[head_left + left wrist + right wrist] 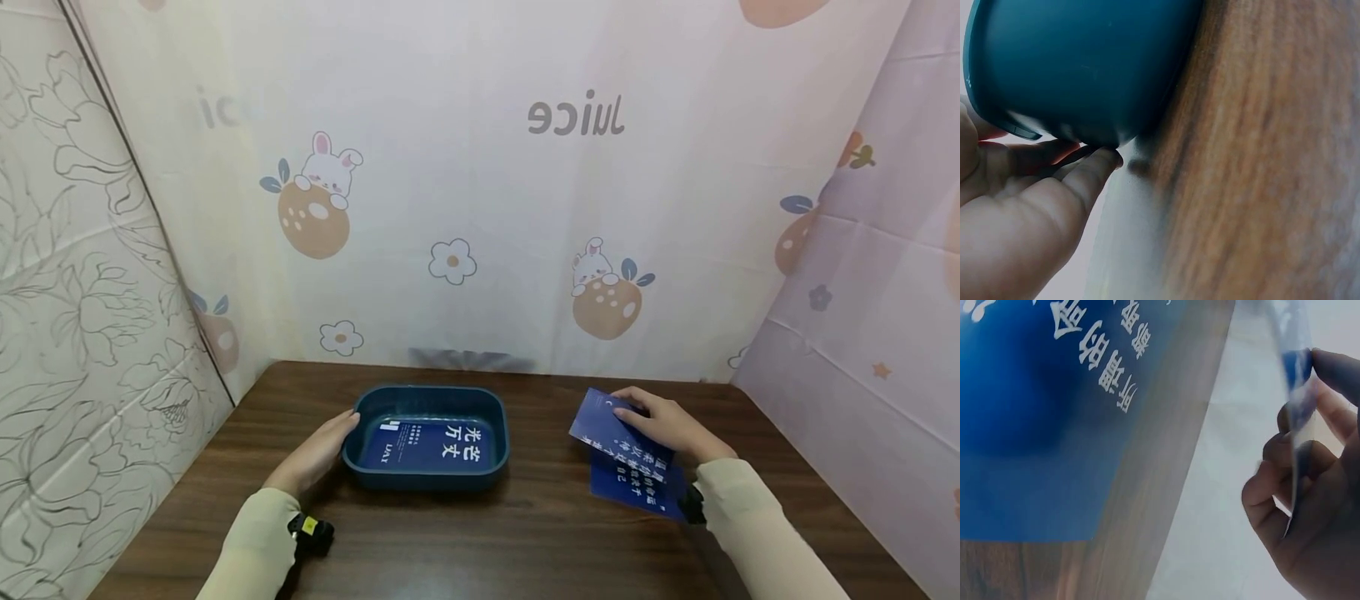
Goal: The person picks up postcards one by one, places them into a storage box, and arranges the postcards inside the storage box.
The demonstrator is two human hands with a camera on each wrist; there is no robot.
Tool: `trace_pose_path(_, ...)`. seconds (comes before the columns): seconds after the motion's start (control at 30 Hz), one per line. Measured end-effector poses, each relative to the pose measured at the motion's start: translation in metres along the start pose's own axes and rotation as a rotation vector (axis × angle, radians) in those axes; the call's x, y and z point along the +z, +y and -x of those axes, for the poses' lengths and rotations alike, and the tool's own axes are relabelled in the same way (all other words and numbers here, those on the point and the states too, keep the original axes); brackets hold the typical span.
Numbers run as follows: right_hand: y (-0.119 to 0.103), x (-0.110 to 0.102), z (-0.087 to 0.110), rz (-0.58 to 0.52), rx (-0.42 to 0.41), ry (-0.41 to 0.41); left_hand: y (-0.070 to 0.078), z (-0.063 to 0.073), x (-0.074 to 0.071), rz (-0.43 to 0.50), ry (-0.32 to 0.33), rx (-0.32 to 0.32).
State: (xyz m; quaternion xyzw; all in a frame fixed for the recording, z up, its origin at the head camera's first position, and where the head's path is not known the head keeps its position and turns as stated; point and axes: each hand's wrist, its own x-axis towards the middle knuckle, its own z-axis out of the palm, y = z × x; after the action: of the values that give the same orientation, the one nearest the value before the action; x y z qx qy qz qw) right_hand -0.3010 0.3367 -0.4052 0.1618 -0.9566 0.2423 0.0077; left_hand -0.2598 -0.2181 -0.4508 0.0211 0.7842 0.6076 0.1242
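Observation:
A dark teal plastic basin (427, 481) stands on the table, with a blue printed card (427, 446) lying flat inside it. My left hand (318, 450) holds the basin's left end by the rim; in the left wrist view its fingers (1088, 175) press the outer wall. To the right, my right hand (663, 425) pinches a second blue card (600, 421) with white characters, raised and tilted. Seen edge-on in the right wrist view, this card runs between thumb and fingers (1260, 494). Beneath it another blue card (626, 487) lies on the table, partly covered.
The brown wood-grain table (480, 542) ends at a patterned curtain (480, 208) behind. Curtains also hang on the left and right sides. A black strap device (311, 533) sits on the left wrist.

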Motion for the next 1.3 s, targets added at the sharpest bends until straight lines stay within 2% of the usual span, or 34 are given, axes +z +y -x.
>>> trace_pose_path(0.27, -0.013, 0.0, -0.004, -0.027, 0.006, 0.01, -0.002, -0.001, -0.001, -0.004, 0.002, -0.002)
trace_pose_path(0.47, -0.022, -0.001, -0.01, -0.008, -0.005, 0.014, 0.0, -0.001, -0.001, -0.002, -0.002, -0.001)
trace_pose_path(0.7, -0.038, 0.0, -0.02, -0.021, -0.053, -0.002, 0.0, 0.0, -0.001, -0.003, -0.008, 0.0)
trace_pose_path(1.03, -0.07, 0.01, -0.038, -0.069, -0.11, -0.036, -0.001, -0.001, 0.0, 0.001, -0.01, 0.008)
trace_pose_path(1.3, -0.108, 0.027, -0.057, -0.11, -0.145, -0.096, -0.002, 0.0, 0.001, 0.011, -0.015, 0.017)
